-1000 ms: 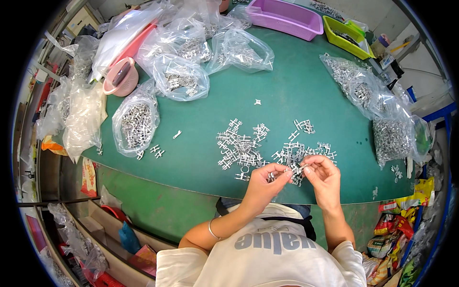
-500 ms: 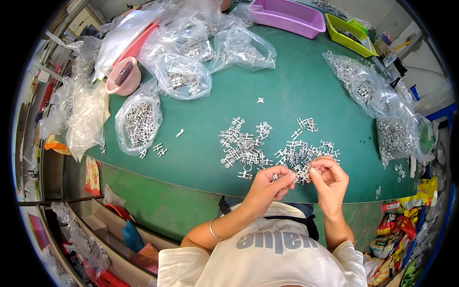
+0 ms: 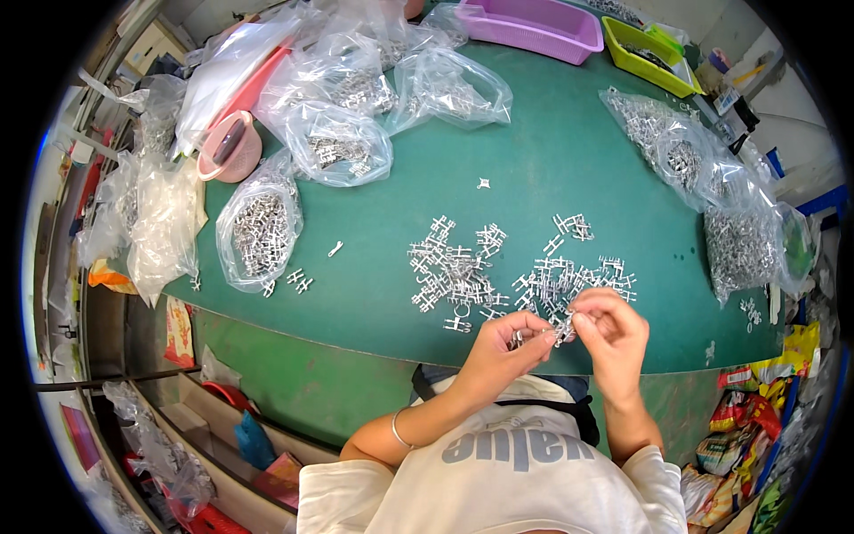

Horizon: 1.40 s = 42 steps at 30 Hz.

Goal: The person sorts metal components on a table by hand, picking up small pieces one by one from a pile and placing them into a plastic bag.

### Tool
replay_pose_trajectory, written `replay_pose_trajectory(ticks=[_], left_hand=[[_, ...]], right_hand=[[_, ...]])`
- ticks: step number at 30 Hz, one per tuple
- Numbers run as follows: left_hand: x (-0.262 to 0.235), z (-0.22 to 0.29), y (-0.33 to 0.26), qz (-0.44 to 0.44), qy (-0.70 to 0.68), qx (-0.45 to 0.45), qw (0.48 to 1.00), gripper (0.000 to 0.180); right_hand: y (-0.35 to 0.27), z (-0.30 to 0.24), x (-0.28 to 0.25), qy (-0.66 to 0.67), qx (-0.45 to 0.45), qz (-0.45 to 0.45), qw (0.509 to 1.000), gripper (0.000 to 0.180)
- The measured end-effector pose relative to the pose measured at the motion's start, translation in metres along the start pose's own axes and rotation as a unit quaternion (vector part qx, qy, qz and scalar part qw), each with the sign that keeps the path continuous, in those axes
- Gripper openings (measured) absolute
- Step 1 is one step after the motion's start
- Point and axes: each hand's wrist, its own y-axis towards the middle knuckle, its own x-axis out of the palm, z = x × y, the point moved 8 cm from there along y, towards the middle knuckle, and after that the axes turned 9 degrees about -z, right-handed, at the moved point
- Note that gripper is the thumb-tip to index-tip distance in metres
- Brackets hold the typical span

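Near the table's front edge my left hand (image 3: 509, 350) is closed with thumb and fingers pinched on a small silver metal piece (image 3: 562, 333). My right hand (image 3: 612, 334) pinches the same piece from the other side, thumb against forefinger. More metal shows between the curled fingers of my left hand. Just beyond my hands lies a loose pile of silver H-shaped metal pieces (image 3: 559, 280), partly covered by my right fingers. A second pile of such pieces (image 3: 454, 271) spreads to the left of it. A few more pieces (image 3: 572, 228) lie behind the right pile.
Clear bags of metal pieces (image 3: 260, 233) stand at the left and back; more bags (image 3: 740, 249) lie at the right. A pink basket (image 3: 230, 147), a purple basket (image 3: 534, 31) and a green basket (image 3: 649, 60) rest on the green table (image 3: 427, 187). Open drawers (image 3: 209, 418) are below left.
My fingertips have come closer together, and the left thumb now reaches further right toward the small metal piece. The piles have stayed as they were.
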Motion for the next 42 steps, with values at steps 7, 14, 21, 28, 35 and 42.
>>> replay_pose_trajectory(ticks=[7, 14, 21, 28, 35, 42], left_hand=[[-0.003, -0.007, 0.004, -0.021, -0.048, -0.002, 0.999, 0.011], [-0.005, -0.006, 0.004, -0.007, -0.070, 0.027, 0.997, 0.009], [-0.002, -0.009, 0.005, -0.025, -0.088, 0.000, 0.996, 0.012], [-0.002, -0.008, 0.005, -0.019, -0.112, -0.027, 0.993, 0.015], [-0.011, 0.000, 0.000, 0.062, 0.002, 0.076, 0.995, 0.009], [-0.006, 0.018, -0.007, 0.113, 0.133, 0.168, 0.970, 0.007]], right_hand=[[0.005, 0.031, 0.004, 0.188, 0.154, -0.049, 0.969, 0.014], [0.004, 0.030, 0.001, 0.139, 0.139, -0.068, 0.978, 0.011], [0.007, 0.019, 0.000, 0.065, 0.099, -0.084, 0.989, 0.010], [0.011, 0.016, 0.000, 0.042, 0.075, -0.102, 0.991, 0.012], [0.006, 0.029, 0.003, 0.164, 0.170, -0.137, 0.962, 0.010], [0.003, 0.019, 0.008, 0.112, 0.192, -0.155, 0.963, 0.009]])
